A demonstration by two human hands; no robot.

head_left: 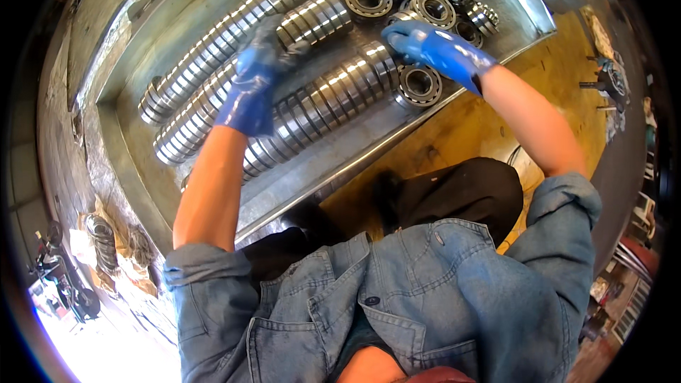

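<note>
Both my hands wear blue rubber gloves and are over a metal tray [333, 179] of steel roller bearings. My left hand [259, 74] is over the middle row of bearings [312, 20], and its fingers are smeared by motion. At the right end of the near row [333, 96], my right hand [425, 42] reaches in with fingers loosely bent and partly apart; nothing shows in its grasp. Just below that hand lies a single bearing [418, 86] with its ring face up. The far row [227, 35] stands on edge, its pieces packed side by side.
Loose bearings [369, 0] lie flat or tilted at the tray's far right. A yellowish floor [546, 92] borders the tray's near side. My bent knee [461, 195] in dark trousers is close to the tray. Coiled material [101, 241] sits at the left.
</note>
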